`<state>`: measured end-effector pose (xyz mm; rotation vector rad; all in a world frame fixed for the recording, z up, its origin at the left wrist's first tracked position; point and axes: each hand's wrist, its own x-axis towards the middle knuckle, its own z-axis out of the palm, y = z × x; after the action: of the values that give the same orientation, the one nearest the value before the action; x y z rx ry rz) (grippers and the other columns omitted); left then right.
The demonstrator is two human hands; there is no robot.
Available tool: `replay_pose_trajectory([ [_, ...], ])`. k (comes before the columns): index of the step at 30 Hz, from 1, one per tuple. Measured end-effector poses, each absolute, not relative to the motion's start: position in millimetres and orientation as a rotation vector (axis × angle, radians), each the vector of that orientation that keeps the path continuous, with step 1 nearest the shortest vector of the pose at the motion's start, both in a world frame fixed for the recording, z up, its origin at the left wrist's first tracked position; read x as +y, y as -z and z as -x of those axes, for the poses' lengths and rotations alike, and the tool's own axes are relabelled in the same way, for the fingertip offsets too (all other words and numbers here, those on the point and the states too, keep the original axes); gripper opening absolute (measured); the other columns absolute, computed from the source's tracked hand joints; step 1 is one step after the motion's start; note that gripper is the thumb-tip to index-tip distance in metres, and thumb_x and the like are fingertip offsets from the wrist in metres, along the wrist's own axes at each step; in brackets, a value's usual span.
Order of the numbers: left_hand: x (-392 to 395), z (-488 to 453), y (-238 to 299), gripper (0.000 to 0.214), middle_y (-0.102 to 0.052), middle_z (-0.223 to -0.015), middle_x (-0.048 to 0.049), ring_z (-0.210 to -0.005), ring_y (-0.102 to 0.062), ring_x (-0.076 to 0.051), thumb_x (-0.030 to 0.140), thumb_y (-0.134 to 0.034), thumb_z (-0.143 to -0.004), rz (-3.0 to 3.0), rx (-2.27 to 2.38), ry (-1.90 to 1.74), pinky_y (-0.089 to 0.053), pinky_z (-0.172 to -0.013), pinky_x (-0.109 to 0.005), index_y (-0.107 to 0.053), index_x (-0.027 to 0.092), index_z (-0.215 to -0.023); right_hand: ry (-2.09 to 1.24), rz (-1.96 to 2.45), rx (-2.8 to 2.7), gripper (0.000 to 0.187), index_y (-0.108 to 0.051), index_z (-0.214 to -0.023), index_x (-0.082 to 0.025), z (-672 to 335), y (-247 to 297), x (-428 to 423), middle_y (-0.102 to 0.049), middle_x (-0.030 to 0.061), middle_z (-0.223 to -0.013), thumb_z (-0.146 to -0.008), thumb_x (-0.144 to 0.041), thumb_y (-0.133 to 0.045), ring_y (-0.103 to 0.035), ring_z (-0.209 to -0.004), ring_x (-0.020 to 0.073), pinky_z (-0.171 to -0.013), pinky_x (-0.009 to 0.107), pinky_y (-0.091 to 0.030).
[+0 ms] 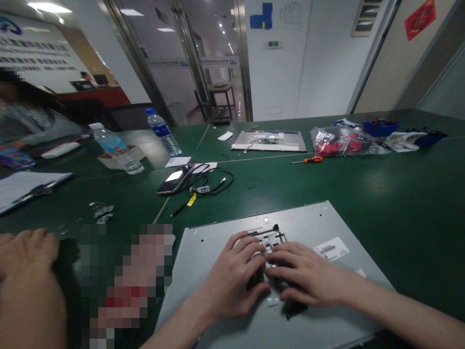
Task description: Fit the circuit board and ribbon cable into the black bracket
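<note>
Left hand [232,278] and right hand [308,280] lie palm-down on the grey panel [308,220], fingers curled, pinching a black part [256,281]

The head-worn camera looks forward and down, close over the grey panel [218,247], across the green table [363,189].

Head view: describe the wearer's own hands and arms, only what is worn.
The left hand and right hand are bare: no gloves, rings or watch show. The left forearm and right forearm are uncovered down to the picture's edge; no sleeve or marking is visible.
</note>
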<state>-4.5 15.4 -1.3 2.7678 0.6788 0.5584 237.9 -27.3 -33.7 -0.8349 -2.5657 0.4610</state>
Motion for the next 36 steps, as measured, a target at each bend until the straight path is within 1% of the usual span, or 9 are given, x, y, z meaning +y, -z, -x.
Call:
replay_pose_trajectory([
  [5, 16, 4, 1, 0.021, -0.069, -0.104, -0.0047, -0.108, -0.063, -0.028, 0.03, -0.072, -0.082, -2.767, 0.698, -0.504, -0.036, -0.112, -0.054, -0.063, 0.022, -0.1, -0.428, 0.831, -2.547, 0.041, -0.056, -0.137, -0.02, -239, 34, -28, -0.058, 0.0112, -0.139, -0.1, -0.037, -0.061, -0.048, -0.132, 0.0263, -0.113, 0.045, -0.04],
  [9, 16, 4, 2, 0.02, -0.071, -0.108, -0.0052, -0.111, -0.064, -0.028, 0.031, -0.072, -0.083, -2.765, 0.711, -0.493, -0.036, -0.113, -0.054, -0.065, 0.023, -0.1, -0.35, 0.823, -2.47, 0.032, -0.06, -0.129, -0.019, -240, 36, -28, -0.063, 0.0111, -0.132, -0.1, -0.033, -0.059, -0.053, -0.124, 0.0252, -0.108, 0.045, -0.042],
  [15, 17, 4, 2, 0.03, -0.073, -0.114, -0.0057, -0.115, -0.065, -0.03, 0.034, -0.073, -0.084, -2.772, 0.688, -0.483, -0.037, -0.113, -0.056, -0.066, 0.023, -0.11, -0.315, 0.885, -2.336, 0.021, -0.063, -0.12, -0.018, -240, 37, -28, -0.07, 0.0072, -0.113, -0.102, -0.025, -0.053, -0.058, -0.11, 0.0234, -0.101, 0.042, -0.045],
  [18, 17, 5, 2, 0.036, -0.073, -0.117, -0.0063, -0.116, -0.064, -0.031, 0.034, -0.073, -0.084, -2.774, 0.687, -0.474, -0.038, -0.112, -0.056, -0.065, 0.022, -0.117, -0.341, 0.939, -2.288, 0.018, -0.063, -0.115, -0.018, -240, 38, -27, -0.07, 0.0071, -0.106, -0.101, -0.026, -0.054, -0.06, -0.105, 0.0242, -0.097, 0.043, -0.045],
  [21, 17, 6, 2, 0.036, -0.073, -0.118, -0.0064, -0.117, -0.064, -0.032, 0.034, -0.072, -0.085, -2.779, 0.675, -0.467, -0.039, -0.11, -0.058, -0.066, 0.022, -0.118, -0.386, 0.966, -2.269, 0.015, -0.062, -0.111, -0.019, -240, 40, -26, -0.07, 0.0068, -0.103, -0.1, -0.027, -0.056, -0.061, -0.104, 0.0243, -0.096, 0.043, -0.046],
  [25, 17, 6, 2, 0.035, -0.073, -0.119, -0.0056, -0.116, -0.065, -0.032, 0.034, -0.07, -0.086, -2.789, 0.663, -0.446, -0.039, -0.109, -0.058, -0.066, 0.023, -0.12, -0.396, 0.95, -2.271, 0.015, -0.062, -0.112, -0.019, -238, 43, -26, -0.069, 0.0067, -0.105, -0.1, -0.025, -0.056, -0.06, -0.105, 0.0238, -0.097, 0.042, -0.045],
  [30, 18, 5, 2, 0.036, -0.073, -0.12, -0.0049, -0.118, -0.064, -0.032, 0.036, -0.072, -0.087, -2.8, 0.675, -0.441, -0.039, -0.11, -0.057, -0.068, 0.026, -0.121, -0.386, 0.873, -2.342, 0.02, -0.061, -0.119, -0.02, -236, 45, -29, -0.068, 0.0072, -0.114, -0.099, -0.02, -0.057, -0.059, -0.109, 0.0232, -0.098, 0.04, -0.045],
  [33, 19, 5, 2, 0.035, -0.072, -0.121, -0.0047, -0.118, -0.064, -0.032, 0.035, -0.072, -0.086, -2.816, 0.661, -0.451, -0.038, -0.11, -0.057, -0.068, 0.026, -0.12, -0.391, 0.88, -2.362, 0.029, -0.059, -0.127, -0.02, -235, 42, -31, -0.067, 0.008, -0.122, -0.098, -0.02, -0.057, -0.057, -0.113, 0.024, -0.1, 0.041, -0.045],
  [36, 18, 6, 2, 0.033, -0.072, -0.122, -0.0045, -0.119, -0.063, -0.032, 0.036, -0.071, -0.087, -2.833, 0.645, -0.452, -0.038, -0.11, -0.058, -0.068, 0.026, -0.119, -0.421, 0.929, -2.359, 0.038, -0.053, -0.137, -0.019, -236, 39, -31, -0.064, 0.0092, -0.132, -0.099, -0.023, -0.058, -0.055, -0.122, 0.0247, -0.106, 0.043, -0.043],
])
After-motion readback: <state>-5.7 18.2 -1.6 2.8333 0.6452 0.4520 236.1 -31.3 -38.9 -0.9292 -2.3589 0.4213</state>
